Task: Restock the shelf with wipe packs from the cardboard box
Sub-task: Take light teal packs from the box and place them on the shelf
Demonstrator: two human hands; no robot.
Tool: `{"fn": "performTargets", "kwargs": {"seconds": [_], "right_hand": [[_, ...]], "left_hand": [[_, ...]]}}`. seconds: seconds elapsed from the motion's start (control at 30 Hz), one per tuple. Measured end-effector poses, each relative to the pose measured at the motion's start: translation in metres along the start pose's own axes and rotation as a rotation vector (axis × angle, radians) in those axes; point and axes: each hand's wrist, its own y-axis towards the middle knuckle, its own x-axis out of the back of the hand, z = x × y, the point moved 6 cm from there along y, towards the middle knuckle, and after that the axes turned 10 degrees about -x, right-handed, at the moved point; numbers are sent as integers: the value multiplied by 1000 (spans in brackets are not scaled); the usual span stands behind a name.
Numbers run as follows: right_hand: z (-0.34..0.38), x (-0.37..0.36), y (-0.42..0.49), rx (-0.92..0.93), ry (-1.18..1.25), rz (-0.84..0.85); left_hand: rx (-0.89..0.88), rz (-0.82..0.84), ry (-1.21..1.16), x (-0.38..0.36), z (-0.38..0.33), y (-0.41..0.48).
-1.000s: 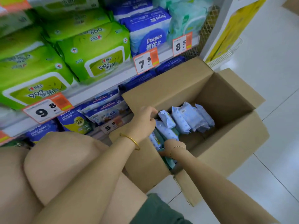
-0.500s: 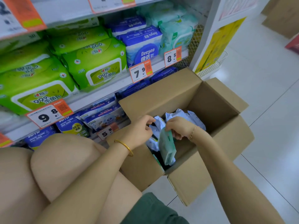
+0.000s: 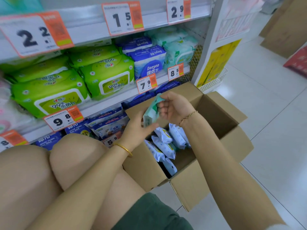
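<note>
Wipe pack (image 3: 151, 112), one teal one, is pinched at its top by the right hand (image 3: 176, 107), with the left hand (image 3: 137, 128) cupping its bottom edge. Right below, around six pale-blue packs (image 3: 164, 146) sit in the cardboard box (image 3: 207, 176).

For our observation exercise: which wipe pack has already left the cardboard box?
The mint-green pack, held above the box by both hands; the pale blue packs lie inside.

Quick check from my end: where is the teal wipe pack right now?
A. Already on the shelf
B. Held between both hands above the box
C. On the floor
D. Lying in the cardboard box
B: the teal wipe pack is gripped by the right hand at its top and the left hand at its bottom, above the open cardboard box.
</note>
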Motion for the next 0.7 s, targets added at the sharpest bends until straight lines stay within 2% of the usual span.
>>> {"fn": "performTargets", "kwargs": {"seconds": [0.1, 0.23, 0.37, 0.43, 0.53, 0.7], "right_hand": [[15, -14, -8, 43, 13, 27], [48, -28, -21, 198, -113, -27], [78, -48, -29, 326, -483, -181], [82, -72, -33, 331, -645, -76], [89, -115, -49, 431, -727, 154], [140, -186, -75, 680, -627, 209]], "left_hand": [[-6, -85, -80, 17, -16, 2], [27, -180, -94, 53, -38, 11], [34, -209, -178, 95, -78, 18], [-12, -230, -195, 120, -102, 23], [-55, -274, -195, 157, -134, 26], [-120, -437, -239, 227, -177, 32]]}}
